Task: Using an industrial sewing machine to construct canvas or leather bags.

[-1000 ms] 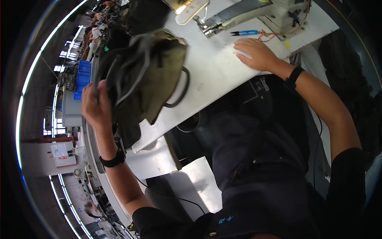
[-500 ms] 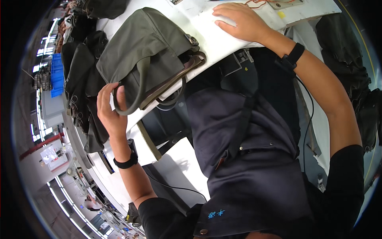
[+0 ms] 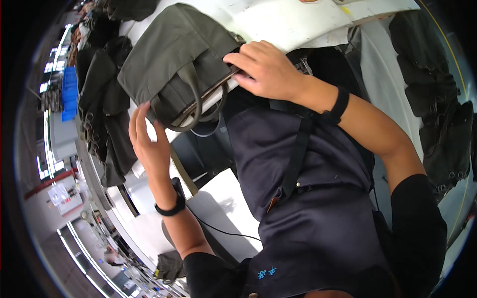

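A dark olive-green handbag (image 3: 169, 49) lies tilted on the white table, its zipped opening toward me. Its two looped handles (image 3: 198, 102) hang over the near edge. My right hand (image 3: 266, 69) is closed on the right end of the bag's opening, thumb and fingers around the zip edge. At the bag's left corner is my left hand (image 3: 151, 149), fingers and thumb apart, fingertips at or touching the fabric. Whether they press on it is hard to see.
More dark bags (image 3: 102, 109) are heaped at the left, beside a blue crate (image 3: 69, 94). Dark green pieces (image 3: 432, 99) hang at the right. The white table (image 3: 293, 25) has its near edge before my apron (image 3: 318, 223). A thin black cable (image 3: 223, 232) runs from my left wrist.
My right hand has come from the tabletop down and left onto the bag's zip end. My left hand has let go of the handle, which has swung right. The bag has shifted slightly.
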{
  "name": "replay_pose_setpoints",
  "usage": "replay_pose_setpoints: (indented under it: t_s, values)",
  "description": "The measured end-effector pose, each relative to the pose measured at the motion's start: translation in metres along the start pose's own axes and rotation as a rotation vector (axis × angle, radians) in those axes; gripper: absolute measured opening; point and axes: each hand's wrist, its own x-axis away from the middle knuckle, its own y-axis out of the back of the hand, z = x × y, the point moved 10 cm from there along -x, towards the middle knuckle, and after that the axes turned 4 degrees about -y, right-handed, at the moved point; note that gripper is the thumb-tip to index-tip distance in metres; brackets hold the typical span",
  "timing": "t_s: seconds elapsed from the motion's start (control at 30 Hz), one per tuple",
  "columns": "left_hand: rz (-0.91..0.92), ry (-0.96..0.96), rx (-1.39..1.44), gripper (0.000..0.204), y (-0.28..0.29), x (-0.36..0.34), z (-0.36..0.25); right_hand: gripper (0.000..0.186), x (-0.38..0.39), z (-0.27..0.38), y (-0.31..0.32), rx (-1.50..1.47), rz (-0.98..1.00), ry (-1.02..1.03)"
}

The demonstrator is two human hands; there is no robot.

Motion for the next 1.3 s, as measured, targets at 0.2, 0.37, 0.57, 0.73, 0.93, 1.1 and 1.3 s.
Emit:
replay_pose_setpoints:
  t_s: [0.2,0.37,0.57,0.73,0.93,1.1,1.3]
  values:
    - [-0.102,-0.064,0.089,0.042,0.008,0.012,-0.086,0.024,-0.021,0.022,0.018,-0.034,-0.079,0.009]
    - [-0.125,-0.152,0.121,0.058,-0.031,-0.033,-0.107,0.028,-0.045,0.043,0.033,-0.100,-0.086,0.030]
    - [0.053,-0.260,-0.261,0.052,-0.039,-0.080,-0.104,0.030,-0.064,0.042,0.030,-0.075,-0.039,-0.069]
    - [0.159,-0.351,-0.613,0.049,-0.003,-0.119,-0.098,0.042,-0.077,0.033,0.039,0.170,-0.089,-0.053]
    - [0.199,-0.547,-0.524,0.046,0.021,-0.133,-0.116,0.031,-0.094,0.029,0.021,0.033,-0.208,-0.080]
    - [0.601,-0.595,-0.211,0.043,0.030,-0.146,-0.105,0.020,-0.138,0.024,0.013,-0.114,0.491,-0.247]
    - [0.877,-0.347,-0.007,0.034,0.008,-0.175,-0.070,0.026,-0.172,0.018,0.021,-0.283,0.698,-0.382]
